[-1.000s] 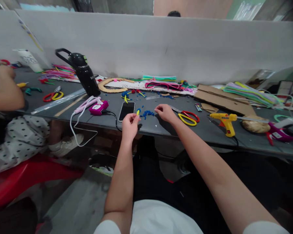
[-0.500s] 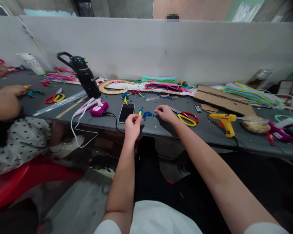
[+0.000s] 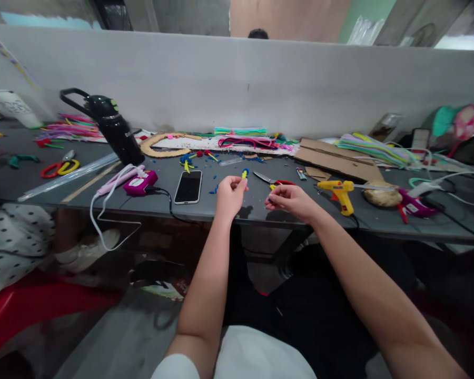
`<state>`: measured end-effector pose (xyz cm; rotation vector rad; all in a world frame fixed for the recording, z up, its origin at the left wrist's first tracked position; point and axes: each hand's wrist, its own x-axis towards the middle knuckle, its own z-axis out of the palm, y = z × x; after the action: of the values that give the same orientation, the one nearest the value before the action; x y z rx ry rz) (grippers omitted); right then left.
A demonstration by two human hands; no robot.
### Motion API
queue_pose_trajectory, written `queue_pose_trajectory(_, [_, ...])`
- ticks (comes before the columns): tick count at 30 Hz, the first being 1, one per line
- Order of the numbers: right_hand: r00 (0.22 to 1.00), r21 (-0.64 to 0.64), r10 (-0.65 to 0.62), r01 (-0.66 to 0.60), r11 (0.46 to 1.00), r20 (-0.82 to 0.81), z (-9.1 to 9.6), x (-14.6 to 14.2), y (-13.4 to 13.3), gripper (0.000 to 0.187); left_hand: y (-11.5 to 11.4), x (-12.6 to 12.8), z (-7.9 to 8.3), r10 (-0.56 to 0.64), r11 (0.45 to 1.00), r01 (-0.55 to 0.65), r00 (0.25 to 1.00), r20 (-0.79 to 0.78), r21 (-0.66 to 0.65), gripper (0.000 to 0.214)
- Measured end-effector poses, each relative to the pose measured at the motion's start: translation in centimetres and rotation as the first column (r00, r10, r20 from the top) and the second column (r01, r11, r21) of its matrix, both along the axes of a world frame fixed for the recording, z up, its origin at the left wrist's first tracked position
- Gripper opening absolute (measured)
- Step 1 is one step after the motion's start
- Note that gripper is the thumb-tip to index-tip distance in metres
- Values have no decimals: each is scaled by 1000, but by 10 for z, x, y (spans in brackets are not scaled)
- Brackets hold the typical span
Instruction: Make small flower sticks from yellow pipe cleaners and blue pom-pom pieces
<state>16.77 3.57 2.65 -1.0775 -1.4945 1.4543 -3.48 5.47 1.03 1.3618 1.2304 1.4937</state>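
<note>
My left hand (image 3: 229,196) is closed in a pinch on a small yellow and blue pipe-cleaner piece (image 3: 245,173), its blue end pointing up. To the right, my right hand (image 3: 291,201) hovers over the table's front edge with thumb and fingers pinched together. A tiny dark blue bit (image 3: 270,200) seems to be at its fingertips, too small to make out well. Blue cuttings (image 3: 214,191) lie partly hidden behind my left hand. Just beyond my right hand are scissors (image 3: 264,178) with red and yellow handles, partly covered by it.
A phone (image 3: 188,187), a purple box (image 3: 140,182) with cables and a black bottle (image 3: 120,138) stand left. A yellow glue gun (image 3: 339,195) and cardboard (image 3: 335,160) lie right. Pipe cleaners (image 3: 373,150) are bundled at the back, before a grey partition (image 3: 161,79).
My view has swung right. My left hand has moved right, still with the yellow and blue piece. My right hand has drawn back from the blue cuttings toward the table's front edge.
</note>
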Motion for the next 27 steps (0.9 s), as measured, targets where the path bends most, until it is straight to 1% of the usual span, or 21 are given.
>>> queue_pose_trajectory(3, [994,59,-89,85,995,65,5,17,-17,39,-2,24,8,-60,998,61,998,-36,16,21])
queue_pose_trajectory(6, [987,122,-136,124,985,89,5,23,-23,37,-10,41,12,-124,992,124,992,-31,21,21])
queue_pose_trajectory(8, [987,161,-150,138,977,64,2,23,-23,34,-17,48,12,-157,988,158,987,11,-2,21])
queue_pose_trajectory(11, [982,253,-187,186,949,-23,-5,20,-20,31,-25,56,8,-185,981,191,978,98,-47,21])
queue_pose_trajectory(14, [979,312,-195,203,928,-56,-9,16,-19,34,-28,62,4,-212,974,222,965,154,-48,22])
queue_pose_trajectory(19, [973,366,-226,195,910,42,-13,13,-20,24,-29,64,1,-227,967,247,947,228,-65,22])
queue_pose_trajectory(21, [968,384,-237,189,904,82,-15,12,-20,21,-29,63,0,-235,964,257,945,228,-71,23])
queue_pose_trajectory(24, [953,419,-261,176,891,155,-18,13,-19,20,-28,60,-1,-219,968,239,954,205,-81,23])
queue_pose_trajectory(27, [931,445,-327,227,866,161,-20,14,-18,20,-28,59,-1,-205,967,231,956,208,-109,23])
